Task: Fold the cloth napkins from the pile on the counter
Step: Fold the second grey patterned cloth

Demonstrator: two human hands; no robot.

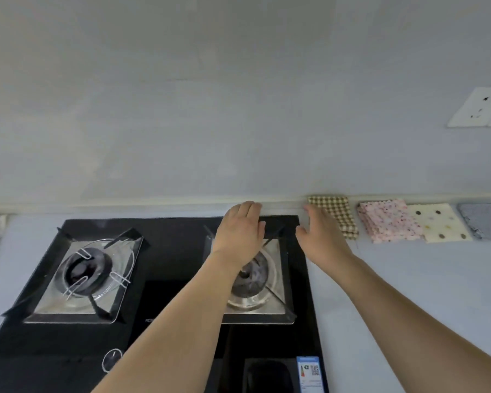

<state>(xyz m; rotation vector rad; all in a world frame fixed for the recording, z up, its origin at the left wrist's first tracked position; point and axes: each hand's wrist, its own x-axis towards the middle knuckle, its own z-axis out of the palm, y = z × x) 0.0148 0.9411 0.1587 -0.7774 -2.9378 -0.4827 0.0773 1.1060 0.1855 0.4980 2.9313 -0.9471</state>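
Observation:
Several folded napkins lie in a row along the back wall at the right: a brown checked napkin (336,214), a pink flowered napkin (386,221), a cream dotted napkin (440,222) and a grey napkin (483,221). My right hand (321,239) hovers with straight fingers just left of the checked napkin, partly covering its left edge. My left hand (241,231) is stretched flat over the back of the right burner and holds nothing.
A black glass gas hob (159,268) with two burners fills the left and middle of the counter (408,293). A white wall socket (478,112) sits at the upper right. Something grey lies at the far left edge.

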